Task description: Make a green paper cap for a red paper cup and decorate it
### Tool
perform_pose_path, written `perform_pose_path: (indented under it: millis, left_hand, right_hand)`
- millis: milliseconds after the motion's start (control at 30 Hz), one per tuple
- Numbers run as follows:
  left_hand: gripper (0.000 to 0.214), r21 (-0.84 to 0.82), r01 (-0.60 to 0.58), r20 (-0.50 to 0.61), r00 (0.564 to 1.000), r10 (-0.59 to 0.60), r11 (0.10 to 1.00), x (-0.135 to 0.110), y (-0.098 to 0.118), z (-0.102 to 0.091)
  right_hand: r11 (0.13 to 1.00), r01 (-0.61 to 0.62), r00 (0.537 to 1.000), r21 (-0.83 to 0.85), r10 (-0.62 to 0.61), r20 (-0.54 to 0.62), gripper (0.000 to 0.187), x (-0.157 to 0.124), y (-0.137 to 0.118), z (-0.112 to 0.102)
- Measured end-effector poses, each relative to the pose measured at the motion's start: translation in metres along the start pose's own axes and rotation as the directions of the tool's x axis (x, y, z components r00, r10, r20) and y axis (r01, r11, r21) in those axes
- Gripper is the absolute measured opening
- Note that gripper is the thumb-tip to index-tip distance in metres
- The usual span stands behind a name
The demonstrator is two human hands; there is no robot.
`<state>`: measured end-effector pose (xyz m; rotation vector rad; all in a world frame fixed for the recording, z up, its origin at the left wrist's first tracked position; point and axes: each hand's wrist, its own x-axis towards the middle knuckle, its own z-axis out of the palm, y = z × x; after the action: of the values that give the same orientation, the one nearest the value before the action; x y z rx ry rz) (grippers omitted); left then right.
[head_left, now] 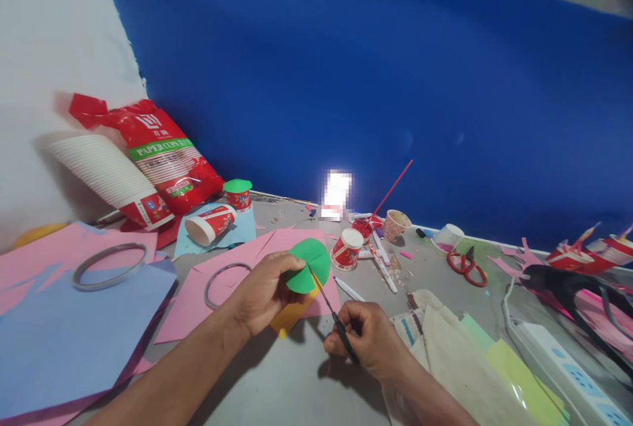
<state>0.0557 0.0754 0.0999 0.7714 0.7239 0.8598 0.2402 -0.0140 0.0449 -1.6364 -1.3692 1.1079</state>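
My left hand (264,291) pinches a green paper circle (310,264) and holds it up over the table. My right hand (368,337) is closed around the handles of small black scissors (332,310). The thin blades point up and left, and their tips reach the middle of the green circle. A yellow paper piece (287,319) lies under my left hand, partly on a pink sheet (232,281).
Pink and blue sheets (64,327) with two tape rings cover the left. A stack of paper cups (106,175) and a red cup bag (163,155) lean at the back left. Loose red cups, markers, red scissors (467,266) and a power strip (558,353) lie to the right.
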Motion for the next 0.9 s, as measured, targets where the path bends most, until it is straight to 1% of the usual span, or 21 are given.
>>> perform_pose_path:
  millis: [100,233,367,500,633,767,833,900]
  left_hand:
    - [0.014,-0.003,0.029,0.002,1.000,-0.029,1.000,0.000,0.002,0.000]
    - [0.019,0.005,0.105,0.040,0.994,-0.106,0.994,0.001,0.002,-0.003]
    - [0.021,-0.009,0.146,0.055,0.988,-0.145,0.989,0.002,0.002,-0.005]
    - [0.020,-0.026,0.177,0.055,0.983,-0.175,0.984,0.004,0.002,-0.006]
    - [0.020,-0.002,0.163,0.088,0.983,-0.162,0.987,0.005,0.002,-0.008]
    - [0.013,-0.013,0.154,0.095,0.984,-0.152,0.988,0.005,0.007,-0.010]
    - [0.012,-0.014,0.091,0.054,0.995,-0.090,0.996,0.005,0.010,-0.011]
    - [0.016,0.023,-0.036,-0.020,0.999,0.036,0.999,0.005,0.012,-0.012]
  right_hand:
    - [0.998,0.019,0.999,-0.055,-0.020,-0.027,0.045,0.000,0.002,0.000]
    - [0.992,0.059,0.996,-0.115,-0.066,-0.052,0.043,0.000,0.005,-0.001]
    - [0.981,0.088,0.992,-0.172,-0.101,-0.068,0.037,0.000,0.007,-0.001]
    - [0.964,0.121,0.984,-0.235,-0.148,-0.102,0.036,0.001,0.009,-0.001]
    - [0.944,0.135,0.975,-0.302,-0.180,-0.127,0.039,0.002,0.009,-0.002]
    - [0.916,0.131,0.973,-0.379,-0.192,-0.125,0.039,0.003,0.004,-0.005]
    - [0.891,0.115,0.972,-0.440,-0.193,-0.137,0.038,0.003,0.002,-0.007]
    - [0.863,0.073,0.972,-0.500,-0.174,-0.159,0.035,0.004,0.000,-0.009]
